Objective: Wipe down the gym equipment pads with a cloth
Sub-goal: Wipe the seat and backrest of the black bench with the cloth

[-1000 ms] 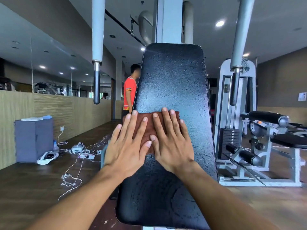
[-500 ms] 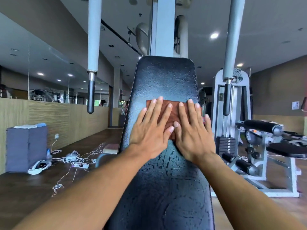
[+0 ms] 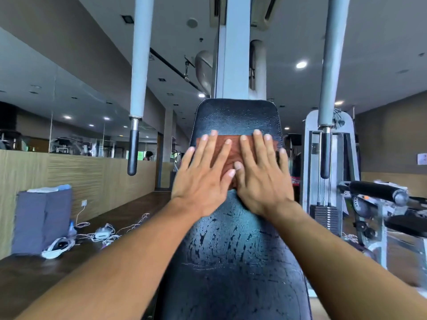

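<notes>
A rust-brown cloth (image 3: 231,153), folded flat, is pressed against the upper part of a black, cracked vinyl back pad (image 3: 233,250) beaded with moisture. It is held there by the left hand (image 3: 203,179) and right hand (image 3: 261,179), laid side by side with fingers straight and spread. A bare strip of pad is left above the cloth below the rounded top edge, and two hanging handle bars (image 3: 136,112) are seen flanking the pad, well apart from it.

Pad (image 3: 233,250): black, sheen of droplet streaks. Cloth (image 3: 233,148): rust-brown. Hanging bars (image 3: 138,65): pale grey, black grips. Box (image 3: 41,220): grey-blue. Wall panel (image 3: 97,176): tan, fine horizontal ribbing.
</notes>
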Tool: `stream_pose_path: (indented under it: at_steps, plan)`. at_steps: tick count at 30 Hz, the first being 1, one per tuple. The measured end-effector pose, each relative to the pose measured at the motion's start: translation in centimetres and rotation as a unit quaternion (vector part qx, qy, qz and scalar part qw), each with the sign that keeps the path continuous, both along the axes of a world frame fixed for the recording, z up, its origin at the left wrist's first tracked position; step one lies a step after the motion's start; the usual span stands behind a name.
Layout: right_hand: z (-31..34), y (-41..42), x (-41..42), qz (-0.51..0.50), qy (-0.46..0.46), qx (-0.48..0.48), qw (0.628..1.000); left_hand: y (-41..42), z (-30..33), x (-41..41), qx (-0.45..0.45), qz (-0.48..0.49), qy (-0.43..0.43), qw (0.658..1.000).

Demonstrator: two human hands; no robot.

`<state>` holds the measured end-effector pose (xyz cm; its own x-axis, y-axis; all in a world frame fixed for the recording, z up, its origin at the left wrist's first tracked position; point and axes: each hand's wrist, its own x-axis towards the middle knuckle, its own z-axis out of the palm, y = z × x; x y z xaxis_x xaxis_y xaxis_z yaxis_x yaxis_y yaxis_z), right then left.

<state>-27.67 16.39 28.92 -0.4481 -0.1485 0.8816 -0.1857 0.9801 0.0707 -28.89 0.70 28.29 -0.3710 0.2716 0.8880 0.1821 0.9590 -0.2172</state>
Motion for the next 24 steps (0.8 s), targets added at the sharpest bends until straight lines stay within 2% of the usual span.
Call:
stream_pose_path:
  at_steps: [10, 17, 24]
  plan:
    - [4.0, -1.5, -2.1, -0.001, 0.041, 0.032, 0.999, -2.2, 4.0, -1.2, 0.024, 0.002, 0.000, 1.000]
    - [8.9, -0.1, -2.8, -0.014, 0.047, 0.004, 0.999, -0.5, 9.9, -2.2, 0.015, 0.000, -0.028, 0.999]
    - [9.3, 0.3, -3.6, 0.011, 0.067, -0.045, 0.997, 0.8, 10.6, -2.7, 0.027, -0.013, -0.015, 0.999]
